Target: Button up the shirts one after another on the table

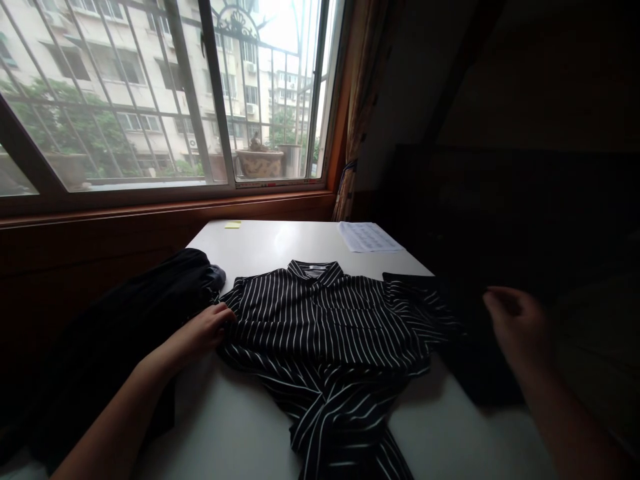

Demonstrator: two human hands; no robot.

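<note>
A black shirt with white stripes lies spread out, its collar toward the window and its lower part bunched and twisted toward me. At the shirt's left edge, below the shoulder, my left hand has its fingers closed on the striped cloth. My right hand is raised off to the right, past the blurred end of the right sleeve. Its thumb and forefinger come together in a pinch; anything between them is lost in the dark.
Beneath the shirt is a white table. Dark clothing is heaped on the left, and a dark folded cloth lies under the right sleeve. Printed sheets and a yellow note rest near the far edge, below a barred window.
</note>
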